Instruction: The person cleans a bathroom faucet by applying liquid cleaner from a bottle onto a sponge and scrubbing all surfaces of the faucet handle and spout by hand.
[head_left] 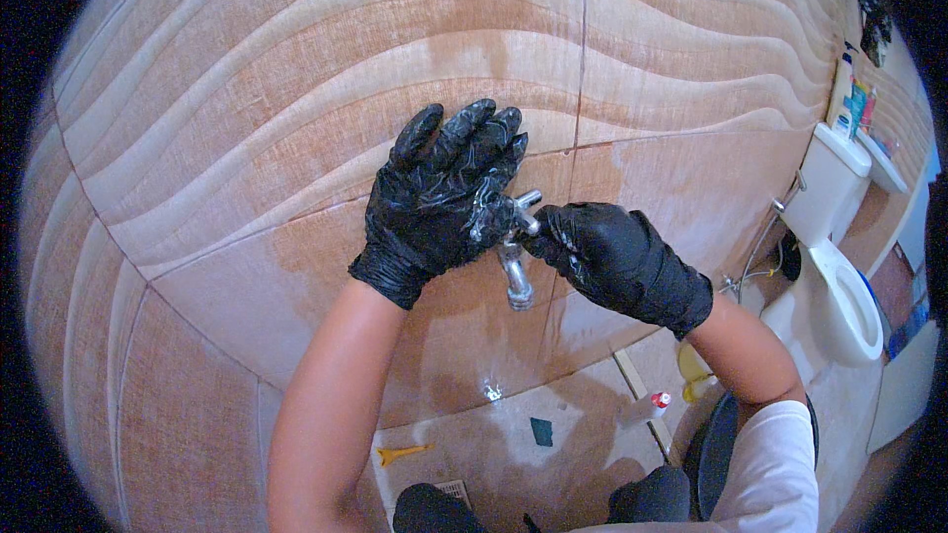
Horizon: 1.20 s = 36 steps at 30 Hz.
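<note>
A chrome faucet (pixel 514 274) sticks out from the tiled wall, its spout bent downward. Black gloves cover both hands. My left hand (pixel 437 192) is just left of the faucet, fingers stretched upward, with whitish suds on the glove and its lower edge against the faucet body. From the right, my right hand (pixel 617 262) comes in with curled fingers closed at the faucet's cross-shaped handle (pixel 527 212). Its fingertips are partly hidden, and no separate cloth or pad shows in it.
Below lie a dark green scrub pad (pixel 541 431), a yellow-handled tool (pixel 402 455) and a floor drain (pixel 456 492). A red-capped bottle (pixel 660 401) stands near a dark tub (pixel 703 464). On the right is a white toilet (pixel 847 301) with bottles (pixel 847 109) on its tank.
</note>
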Tool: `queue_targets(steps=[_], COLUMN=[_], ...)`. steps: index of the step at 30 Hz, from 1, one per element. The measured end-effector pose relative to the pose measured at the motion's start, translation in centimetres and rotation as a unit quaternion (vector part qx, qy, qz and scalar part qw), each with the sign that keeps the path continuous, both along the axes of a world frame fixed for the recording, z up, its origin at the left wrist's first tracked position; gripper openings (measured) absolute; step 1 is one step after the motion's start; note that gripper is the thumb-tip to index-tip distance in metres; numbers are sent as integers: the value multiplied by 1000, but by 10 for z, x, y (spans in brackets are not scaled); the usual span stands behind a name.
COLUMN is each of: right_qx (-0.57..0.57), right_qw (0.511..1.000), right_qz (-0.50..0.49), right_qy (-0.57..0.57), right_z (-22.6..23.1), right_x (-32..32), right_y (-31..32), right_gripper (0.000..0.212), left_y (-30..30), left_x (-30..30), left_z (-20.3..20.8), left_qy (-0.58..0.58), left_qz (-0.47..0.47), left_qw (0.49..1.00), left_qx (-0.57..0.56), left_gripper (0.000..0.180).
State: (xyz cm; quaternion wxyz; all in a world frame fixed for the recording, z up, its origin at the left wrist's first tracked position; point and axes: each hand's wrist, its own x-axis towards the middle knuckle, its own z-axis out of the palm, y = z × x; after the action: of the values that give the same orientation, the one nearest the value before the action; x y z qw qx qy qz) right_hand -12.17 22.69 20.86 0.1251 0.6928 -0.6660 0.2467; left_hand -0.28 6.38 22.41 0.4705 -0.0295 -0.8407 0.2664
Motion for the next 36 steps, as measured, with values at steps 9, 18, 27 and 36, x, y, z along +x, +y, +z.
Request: queue_targets(steps=[9,18,27,36], right_qx=[88,-137,-181,-151], right_qw=[949,975,916,887], right_qz=[185,38,-29,-60], right_qy=[-240,173,358,431], right_z=[1,-20,-13,-8], right_x=[-16,-5,1,19], right_y=[-13,6,4,-1], right_gripper=[18,17,20,14], left_y=[-2,0,-1,-4], left_x=[-3,-4,-3,-5], left_z=[-4,-2,-4,-6], left_qy=[-2,0,2,0], left_qz=[10,1,8,-23], left_qw=[1000,1000,1000,1000], left_qx=[1,-6,7,18], left_gripper=[40,43,40,40])
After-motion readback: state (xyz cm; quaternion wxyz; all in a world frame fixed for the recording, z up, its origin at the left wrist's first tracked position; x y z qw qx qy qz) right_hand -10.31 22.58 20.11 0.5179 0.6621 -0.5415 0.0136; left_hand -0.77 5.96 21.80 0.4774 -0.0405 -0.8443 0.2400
